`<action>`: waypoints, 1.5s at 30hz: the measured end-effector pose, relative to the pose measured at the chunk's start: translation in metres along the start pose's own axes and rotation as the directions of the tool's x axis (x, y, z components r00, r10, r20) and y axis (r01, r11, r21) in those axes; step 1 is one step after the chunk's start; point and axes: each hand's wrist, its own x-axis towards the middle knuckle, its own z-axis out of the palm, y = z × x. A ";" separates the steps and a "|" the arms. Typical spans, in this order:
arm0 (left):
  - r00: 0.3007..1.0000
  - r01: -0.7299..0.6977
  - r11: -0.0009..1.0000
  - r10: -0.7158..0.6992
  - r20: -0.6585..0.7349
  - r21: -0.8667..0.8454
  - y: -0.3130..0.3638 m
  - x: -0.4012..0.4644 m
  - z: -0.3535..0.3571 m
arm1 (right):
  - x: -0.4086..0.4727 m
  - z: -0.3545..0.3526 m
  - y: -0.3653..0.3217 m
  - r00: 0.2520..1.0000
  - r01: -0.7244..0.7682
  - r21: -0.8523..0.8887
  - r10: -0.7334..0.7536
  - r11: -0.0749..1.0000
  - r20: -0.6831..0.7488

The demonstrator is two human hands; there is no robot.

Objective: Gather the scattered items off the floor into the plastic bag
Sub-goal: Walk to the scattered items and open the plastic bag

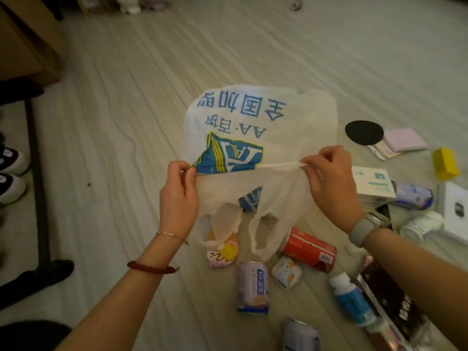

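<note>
A white plastic bag [255,115] with blue print hangs in mid-air above the floor. My left hand [178,196] pinches its left rim and my right hand [329,183] pinches the right rim, stretching the edge taut between them. The bag's two handles dangle below. On the floor under it lie a red can [310,249], a pale purple can [252,287], a small pink and yellow packet [222,252], a crumpled white packet [287,272] and a blue-labelled bottle [353,300].
To the right lie a black round disc [364,133], a pink booklet [405,139], a yellow block [445,163], a white box [373,184], another can [412,196] and a white bottle [421,225]. A dark table leg [38,173] and shoes [11,173] stand at left.
</note>
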 end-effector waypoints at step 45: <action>0.946 -0.283 0.855 0.176 0.271 0.434 -0.066 -0.062 -0.042 | -0.005 0.044 -0.046 0.407 -0.901 0.427 0.480 0.073 0.777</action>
